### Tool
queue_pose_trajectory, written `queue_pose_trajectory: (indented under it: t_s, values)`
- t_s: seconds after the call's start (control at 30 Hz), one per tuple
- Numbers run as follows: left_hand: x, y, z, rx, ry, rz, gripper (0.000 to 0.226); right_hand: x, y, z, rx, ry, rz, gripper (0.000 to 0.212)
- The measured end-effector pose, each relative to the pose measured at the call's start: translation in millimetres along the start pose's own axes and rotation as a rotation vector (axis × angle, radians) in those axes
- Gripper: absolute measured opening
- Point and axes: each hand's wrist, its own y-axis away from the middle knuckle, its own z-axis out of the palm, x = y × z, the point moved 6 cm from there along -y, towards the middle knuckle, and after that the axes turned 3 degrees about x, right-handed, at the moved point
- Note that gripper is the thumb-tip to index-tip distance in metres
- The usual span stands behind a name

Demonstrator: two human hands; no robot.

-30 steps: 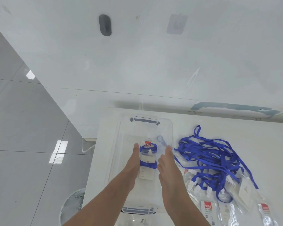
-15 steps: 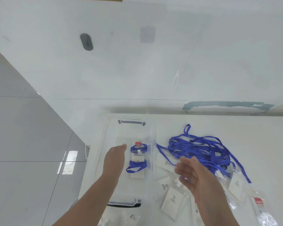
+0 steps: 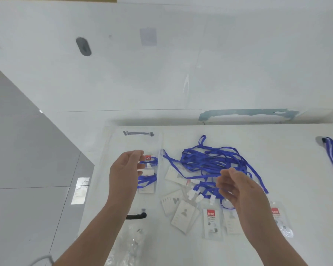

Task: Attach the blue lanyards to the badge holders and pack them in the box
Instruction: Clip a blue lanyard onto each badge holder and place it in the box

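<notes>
1. The left hand [image 3: 124, 171] hovers over the clear box [image 3: 112, 150] at 9 o'clock on the white table [image 3: 277, 150], grip released, fingers loosely curled and holding nothing.
2. The right hand [image 3: 238, 187] hangs above the tangled blue lanyards [image 3: 210, 160] at centre, grip released and empty.
3. Inside the box lie wrapped badge holders [image 3: 148, 177].
4. Loose badge holders [image 3: 183, 217] lie at 6 o'clock of the lanyards.
</notes>
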Motion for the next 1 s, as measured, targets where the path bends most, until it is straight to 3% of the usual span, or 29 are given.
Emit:
queue_pose_trajectory:
  t_s: [0.2,0.5,0.77,1.0]
  values:
    - [-3,9,14,-0.108,0.018,-0.013,0.019,-9,11,-14,0.072,0.018,-0.07,0.024]
    - [-13,37,52,-0.125,0.017,0.008,0.018,-9,-13,-55,0.052,0.085,-0.104,0.023]
    - [-84,82,126,-0.164,-0.164,-0.082,0.014,60,-63,-88,-0.181,0.453,0.027,0.014]
    - [-165,84,161,-0.186,-0.43,-0.252,0.013,128,-96,-76,-0.315,0.575,0.183,0.017]
